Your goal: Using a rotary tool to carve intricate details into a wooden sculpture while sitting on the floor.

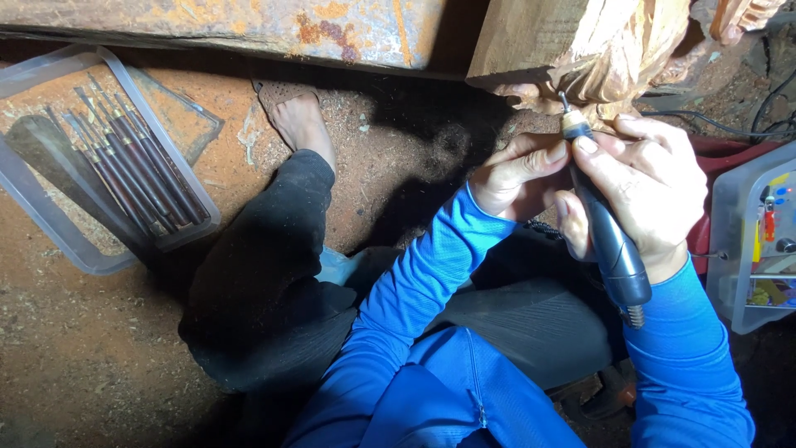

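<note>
Rotary tool [609, 241] is the reference here: dark blue body, tan collar, bit tip against the carved wood block [597, 58] directly above it. My right hand [655, 195] is wrapped around the tool body, fingers clenched on it. My left hand [518, 174] sits just left of the tool, thumb pressed on the collar, other fingers curled. Far left of the tool, a clear plastic tray [50, 232] holds carving chisels [137, 170]. Right of the tool, a clear plastic box [754, 241].
</note>
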